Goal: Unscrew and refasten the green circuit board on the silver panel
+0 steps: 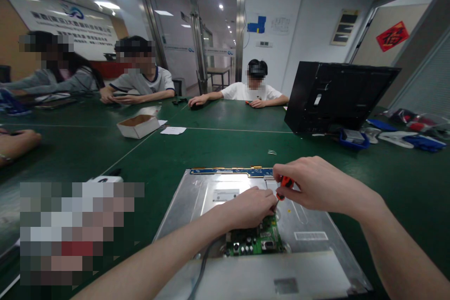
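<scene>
A silvery metal display panel [309,229] lies in front of me with a green circuit board [256,241] on its back. My right hand [309,183] grips the red and black handle of a screwdriver [286,183], its shaft slanting down toward the board's upper right corner. My left hand [251,206] rests over the upper part of the board, fingers curled together close to the screwdriver's tip. What those fingertips pinch, if anything, is hidden. A dark cable [203,267] runs from the board's left side, and a blue circuit strip [221,171] lines the panel's far edge.
Beyond the panel, an open white box [138,125] and a sheet of paper [173,130] lie on the green table [225,145]. A black monitor [337,96] stands at the right beside a blue tray [354,138]. Several people sit around the table.
</scene>
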A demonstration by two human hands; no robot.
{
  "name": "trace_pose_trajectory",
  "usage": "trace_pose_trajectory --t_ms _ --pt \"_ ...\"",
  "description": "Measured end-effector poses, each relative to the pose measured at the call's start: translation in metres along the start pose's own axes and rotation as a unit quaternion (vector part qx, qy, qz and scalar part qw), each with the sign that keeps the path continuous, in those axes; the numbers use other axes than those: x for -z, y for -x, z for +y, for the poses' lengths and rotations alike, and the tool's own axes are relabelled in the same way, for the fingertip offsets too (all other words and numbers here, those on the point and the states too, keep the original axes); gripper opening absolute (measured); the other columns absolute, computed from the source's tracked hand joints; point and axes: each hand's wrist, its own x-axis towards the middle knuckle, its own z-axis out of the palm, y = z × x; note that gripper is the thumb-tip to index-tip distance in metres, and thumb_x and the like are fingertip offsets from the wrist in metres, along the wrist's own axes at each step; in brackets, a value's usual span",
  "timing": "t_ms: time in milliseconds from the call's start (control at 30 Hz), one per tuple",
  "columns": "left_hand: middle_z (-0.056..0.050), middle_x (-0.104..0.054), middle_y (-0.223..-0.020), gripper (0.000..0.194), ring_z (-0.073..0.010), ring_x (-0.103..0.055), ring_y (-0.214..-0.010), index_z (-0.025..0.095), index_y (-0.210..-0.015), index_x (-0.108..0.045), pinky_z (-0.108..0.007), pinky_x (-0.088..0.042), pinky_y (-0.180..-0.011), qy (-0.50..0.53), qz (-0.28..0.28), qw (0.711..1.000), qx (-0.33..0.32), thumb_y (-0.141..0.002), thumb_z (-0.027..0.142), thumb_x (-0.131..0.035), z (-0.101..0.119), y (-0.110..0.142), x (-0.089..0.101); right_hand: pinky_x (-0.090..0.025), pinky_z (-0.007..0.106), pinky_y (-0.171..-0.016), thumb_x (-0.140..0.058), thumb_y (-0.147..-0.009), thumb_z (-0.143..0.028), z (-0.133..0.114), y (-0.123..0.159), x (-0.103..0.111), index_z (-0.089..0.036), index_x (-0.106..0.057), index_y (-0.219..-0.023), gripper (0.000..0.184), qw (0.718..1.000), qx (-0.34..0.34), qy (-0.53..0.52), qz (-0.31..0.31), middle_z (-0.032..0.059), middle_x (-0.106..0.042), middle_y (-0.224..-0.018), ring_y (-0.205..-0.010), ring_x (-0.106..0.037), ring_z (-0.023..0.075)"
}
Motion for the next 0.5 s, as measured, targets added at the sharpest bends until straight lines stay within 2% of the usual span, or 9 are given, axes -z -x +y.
trace_pose_trajectory --t_ms 500 --pt "-0.006 -0.066 -0.09 0.001 -0.0209 -0.063 -0.079 0.016 -0.087 -0.061 -0.03 -0.046 -0.073 0.008 -0.011 1.0 0.011 -0.088 0.017 -0.061 0.0011 0.0002 0.0012 -0.028 0.026 -0.054 -0.057 -0.086 -0.027 -0.002 0.0 0.0017 -0.024 -0.057 -0.091 0.006 1.0 0.001 0.003 0.001 -0.0006 -0.067 -0.075 -0.064 -0.058 0.0165"
